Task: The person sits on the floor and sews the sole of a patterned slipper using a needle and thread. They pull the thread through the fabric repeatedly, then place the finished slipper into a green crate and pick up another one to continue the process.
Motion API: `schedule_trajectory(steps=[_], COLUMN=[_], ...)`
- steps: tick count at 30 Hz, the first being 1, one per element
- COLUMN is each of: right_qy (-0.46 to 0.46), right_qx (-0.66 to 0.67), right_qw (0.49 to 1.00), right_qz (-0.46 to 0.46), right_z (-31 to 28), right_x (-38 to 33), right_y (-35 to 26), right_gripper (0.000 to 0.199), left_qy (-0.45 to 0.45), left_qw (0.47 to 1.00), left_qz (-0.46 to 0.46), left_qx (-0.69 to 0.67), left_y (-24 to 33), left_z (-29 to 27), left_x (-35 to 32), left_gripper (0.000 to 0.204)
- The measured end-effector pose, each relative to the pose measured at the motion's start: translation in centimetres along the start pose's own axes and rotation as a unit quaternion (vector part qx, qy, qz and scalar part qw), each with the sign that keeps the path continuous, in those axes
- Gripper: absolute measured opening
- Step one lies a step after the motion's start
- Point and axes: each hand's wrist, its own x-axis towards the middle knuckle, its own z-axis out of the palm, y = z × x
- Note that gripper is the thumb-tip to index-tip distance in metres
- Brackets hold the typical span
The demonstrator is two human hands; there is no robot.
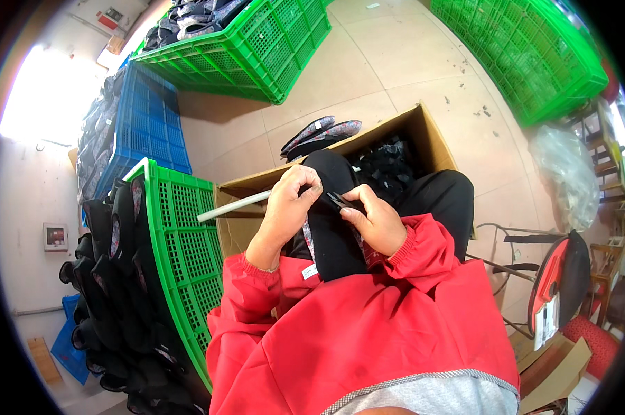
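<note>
Across my lap lies a black fabric shoe upper [334, 238] with a patterned lining and a small white label [310, 272] at its edge. My left hand [288, 200] is closed in a pinch at the left edge of this upper; whatever its fingers hold is too small to make out. In my right hand [378, 221] is a pair of small dark thread snips [339, 200], their tips pointing left over the black fabric. The two hands are a short gap apart. A pale rod [235, 206] shows beside my left hand.
An open cardboard box [433, 138] with dark pieces stands before my knees; patterned uppers [319, 136] lie beyond it. Green crates [188, 242], [257, 62] and a blue crate [150, 124] stand left and ahead, another green crate [527, 55] far right. A clear plastic bag [568, 176] is at right.
</note>
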Motion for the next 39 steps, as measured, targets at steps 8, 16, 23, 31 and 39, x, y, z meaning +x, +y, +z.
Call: schedule_trajectory(steps=[8, 16, 23, 31, 39], right_qy=[-0.039, -0.034, -0.027, 0.065, 0.071], right_qx=[-0.075, -0.072, -0.051, 0.116, 0.348], right_qw=[0.996, 0.996, 0.997, 0.991, 0.920], right_qz=[0.029, 0.043, 0.048, -0.026, 0.164], right_z=[0.7, 1.3, 1.3, 2.4, 3.0], right_x=[1.0, 1.5, 1.5, -0.8, -3.3], right_y=[-0.7, -0.5, -0.7, 2.0, 5.1], right_gripper=[0.028, 0.025, 0.021, 0.035, 0.040], left_qy=[0.004, 0.014, 0.019, 0.102, 0.051], left_qw=[0.994, 0.992, 0.988, 0.992, 0.949], left_qz=[-0.077, -0.093, -0.113, 0.046, 0.247], left_qx=[-0.080, -0.086, -0.101, 0.055, 0.192], left_y=[-0.5, -0.5, -0.6, 1.7, 4.3], left_z=[0.4, 0.6, 0.6, 0.8, 4.1], left_x=[0.4, 0.4, 0.4, 3.0, 7.3], left_gripper=[0.009, 0.008, 0.008, 0.005, 0.008])
